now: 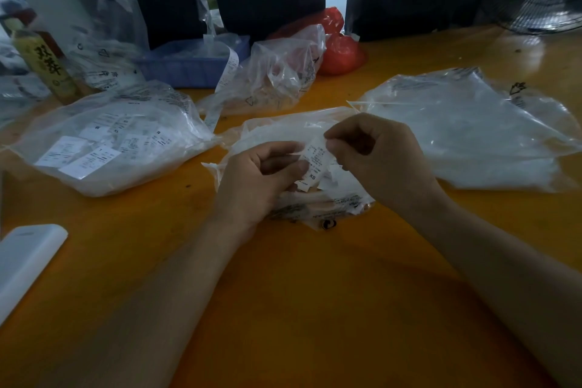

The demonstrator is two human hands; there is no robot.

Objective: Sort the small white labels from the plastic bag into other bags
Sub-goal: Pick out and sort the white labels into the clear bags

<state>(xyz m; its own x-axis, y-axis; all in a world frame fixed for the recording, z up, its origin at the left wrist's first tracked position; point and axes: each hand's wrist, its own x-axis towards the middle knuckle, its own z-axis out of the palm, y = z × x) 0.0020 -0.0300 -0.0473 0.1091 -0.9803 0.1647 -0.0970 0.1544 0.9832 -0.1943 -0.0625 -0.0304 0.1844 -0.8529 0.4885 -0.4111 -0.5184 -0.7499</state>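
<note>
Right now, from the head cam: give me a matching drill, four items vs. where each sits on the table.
Items:
1. label
2. blue tray
3. red bag
4. white box

Places:
A. near left edge
B. far centre, by the dark curtain
C. pinched between both hands
D. far left of centre, behind the label-filled bag

Pairs: 1-C, 2-D, 3-B, 4-A
</note>
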